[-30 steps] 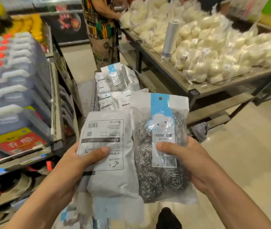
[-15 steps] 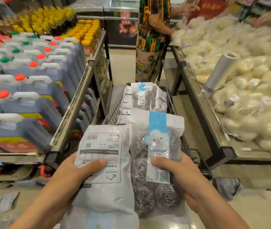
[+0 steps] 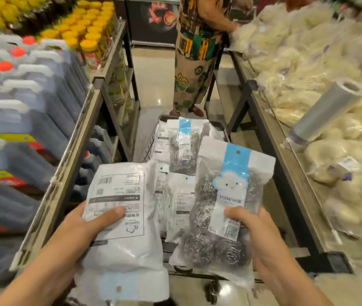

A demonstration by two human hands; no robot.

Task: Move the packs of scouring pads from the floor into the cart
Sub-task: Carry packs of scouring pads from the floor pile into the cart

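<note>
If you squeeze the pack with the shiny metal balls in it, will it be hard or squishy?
Probably springy: the scouring pad pack in the right hand holds coiled wire balls, which likely give a little. It seems light, since thumb and fingers alone hold it up. The thin plastic bag looks floppy and perhaps slippery.

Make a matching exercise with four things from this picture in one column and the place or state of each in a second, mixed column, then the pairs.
1. left hand
2. right hand
3. clear plastic bag roll
4. wire shopping cart

A. lies among bagged noodles
B. grips the pack showing its printed white back
C. holds packs already
D. grips the blue-striped steel scourer pack

Pairs: 1-B, 2-D, 3-A, 4-C
</note>
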